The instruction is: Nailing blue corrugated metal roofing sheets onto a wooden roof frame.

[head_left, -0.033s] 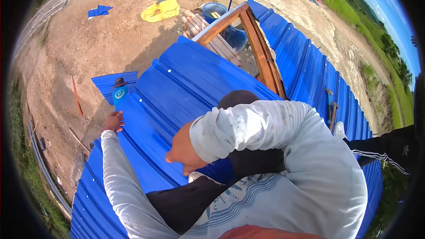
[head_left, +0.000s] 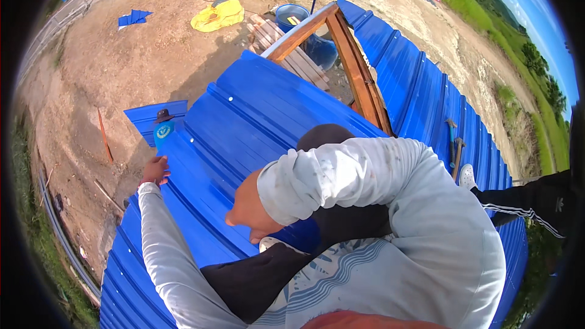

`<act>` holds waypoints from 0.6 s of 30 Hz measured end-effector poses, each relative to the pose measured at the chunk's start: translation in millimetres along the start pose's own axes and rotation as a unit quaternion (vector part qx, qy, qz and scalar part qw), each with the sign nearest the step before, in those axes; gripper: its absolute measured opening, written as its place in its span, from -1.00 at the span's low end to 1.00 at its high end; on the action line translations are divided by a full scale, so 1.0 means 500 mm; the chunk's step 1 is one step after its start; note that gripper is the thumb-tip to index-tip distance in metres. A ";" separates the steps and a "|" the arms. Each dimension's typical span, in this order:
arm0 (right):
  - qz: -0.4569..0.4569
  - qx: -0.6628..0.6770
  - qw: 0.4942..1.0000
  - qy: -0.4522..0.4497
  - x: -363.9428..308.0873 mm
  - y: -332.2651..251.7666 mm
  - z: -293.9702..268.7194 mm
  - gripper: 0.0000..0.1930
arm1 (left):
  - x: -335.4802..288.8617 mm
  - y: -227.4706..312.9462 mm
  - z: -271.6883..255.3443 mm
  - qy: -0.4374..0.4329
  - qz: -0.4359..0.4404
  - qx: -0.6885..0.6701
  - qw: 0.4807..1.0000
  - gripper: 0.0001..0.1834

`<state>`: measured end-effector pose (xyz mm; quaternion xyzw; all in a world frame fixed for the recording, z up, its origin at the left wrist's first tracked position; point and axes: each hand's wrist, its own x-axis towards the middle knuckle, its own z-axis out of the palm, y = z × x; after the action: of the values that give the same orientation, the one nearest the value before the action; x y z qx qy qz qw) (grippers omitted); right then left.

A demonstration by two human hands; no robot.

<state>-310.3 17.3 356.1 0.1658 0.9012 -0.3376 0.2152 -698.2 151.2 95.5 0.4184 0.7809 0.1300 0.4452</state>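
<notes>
Resting across the roof slope, the blue ribbed roofing sheet [head_left: 262, 109] lies under the person's hands. At its left edge, the left hand [head_left: 156, 170] has its fingers loosely bent; whether they pinch the edge, I cannot tell. Above the lower middle of the sheet, the right hand [head_left: 251, 207] is narrow, with fingers curled; I cannot see if something is inside it.

In my opinion, the smooth surface of the sheet is the main danger: a shoe or a knee may slip, especially if the left arm reaches too far past the edge. If the sheet is badly fixed, body weight could shift it also.

Beyond the sheet's upper right edge, a wooden frame [head_left: 359, 76] surrounds an opening, where a careless foot may fall through. Further right of the sheet, two hammers [head_left: 453, 143] lie on the slope near another person's shoe [head_left: 467, 177]; a small kick could make them slide. Below the sheet's left edge, a co-worker in a dark hat [head_left: 163, 114] could be hit by a dropped object.
</notes>
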 end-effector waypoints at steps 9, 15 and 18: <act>-0.013 0.008 1.000 -0.006 -0.005 0.001 -0.009 -0.50 | 0.000 -0.006 -0.008 0.000 -0.004 -0.015 1.000 -0.49; -0.008 0.008 1.000 -0.005 -0.006 0.001 -0.009 -0.52 | -0.003 -0.002 -0.006 0.000 -0.005 -0.015 1.000 -0.50; -0.008 0.011 1.000 -0.004 -0.008 0.000 -0.011 -0.52 | -0.002 -0.002 -0.005 -0.001 -0.005 -0.014 1.000 -0.49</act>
<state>-308.2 20.3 361.8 0.1595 0.8981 -0.3495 0.2142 -700.6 150.0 97.0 0.4078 0.7809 0.1385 0.4524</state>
